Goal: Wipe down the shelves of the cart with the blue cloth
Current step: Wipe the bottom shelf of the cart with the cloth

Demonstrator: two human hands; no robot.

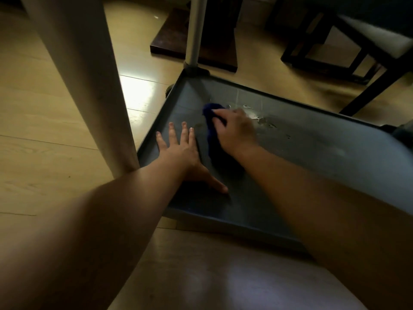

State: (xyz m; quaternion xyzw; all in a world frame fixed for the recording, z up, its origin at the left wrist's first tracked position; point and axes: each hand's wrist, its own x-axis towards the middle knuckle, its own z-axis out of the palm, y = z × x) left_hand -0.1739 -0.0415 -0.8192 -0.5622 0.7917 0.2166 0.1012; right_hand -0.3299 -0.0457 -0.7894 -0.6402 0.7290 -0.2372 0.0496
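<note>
The cart's bottom shelf (312, 153) is a grey tray with a raised rim, low over the floor. My right hand (237, 130) presses the dark blue cloth (212, 135) onto the shelf near its far left part, fingers closed over the cloth. The cloth trails back under my wrist. My left hand (181, 151) lies flat on the shelf beside it, fingers spread, palm down, holding nothing. Wet streaks and droplets (263, 119) shine on the shelf just right of the cloth.
Two pale cart posts rise from the shelf corners, a thick near one (89, 86) at left and a thinner one (194, 30) at the far corner. A dark wooden chair (357, 52) and a dark table base (201, 52) stand beyond on the wood floor.
</note>
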